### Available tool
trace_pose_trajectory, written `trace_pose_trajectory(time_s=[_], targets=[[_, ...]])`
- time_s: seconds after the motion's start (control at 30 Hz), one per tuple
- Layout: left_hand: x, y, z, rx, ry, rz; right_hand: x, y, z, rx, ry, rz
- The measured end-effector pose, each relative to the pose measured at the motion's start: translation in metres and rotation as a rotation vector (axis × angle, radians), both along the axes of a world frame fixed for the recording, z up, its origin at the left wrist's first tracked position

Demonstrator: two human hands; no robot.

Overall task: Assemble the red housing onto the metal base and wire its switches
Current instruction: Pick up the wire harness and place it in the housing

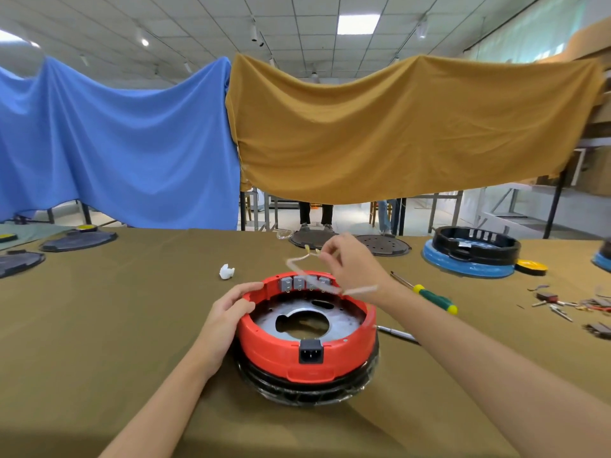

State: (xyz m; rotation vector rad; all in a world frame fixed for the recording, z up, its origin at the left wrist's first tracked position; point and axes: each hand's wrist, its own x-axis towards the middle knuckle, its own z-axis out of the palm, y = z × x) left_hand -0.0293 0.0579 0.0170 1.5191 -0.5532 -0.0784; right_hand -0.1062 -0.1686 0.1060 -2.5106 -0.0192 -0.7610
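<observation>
We see the red housing [305, 338] sitting in the middle of the olive-covered table [99, 325], right in front of the person, on top of a black ring wrapped in clear film. Inside it lies the metal base [344, 320], a grey plate with a large cut-out at its centre. A black power socket [310, 351] faces us on the near wall, and a row of grey switches [304, 283] lines the inside of the far wall.

The left hand [228, 309] grips the housing's left rim, fingers curled over the top edge and thumb on the outer wall. The right hand [352, 264] hovers above the far rim, fingertips pinching a pale wire [299, 264] that loops down, blurred, toward the switches; we cannot tell whether it touches them.

To the right of the housing lies a green-and-yellow screwdriver [426, 293], with a second metal tool [396, 333] just beside the housing. A crumpled white scrap [226, 272] lies to the left, and another black housing on a blue base [472, 256] stands well apart at far right
</observation>
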Motion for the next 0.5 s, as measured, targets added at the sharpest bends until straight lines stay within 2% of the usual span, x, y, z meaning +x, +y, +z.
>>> trace_pose_trajectory(time_s=[0.13, 0.23, 0.33, 0.5], targets=[[-0.005, -0.001, 0.004, -0.033, 0.005, -0.032, 0.001, 0.004, -0.004, -0.136, -0.051, 0.027], [-0.002, -0.006, 0.016, 0.022, 0.006, 0.004, 0.002, 0.004, -0.006, -0.138, -0.112, 0.035], [-0.001, -0.01, 0.042, 0.131, -0.104, 0.054, 0.003, 0.003, -0.006, -0.082, -0.159, 0.047], [-0.006, -0.025, 0.074, 0.355, -0.388, -0.071, 0.005, 0.008, -0.005, 0.002, -0.197, 0.051]])
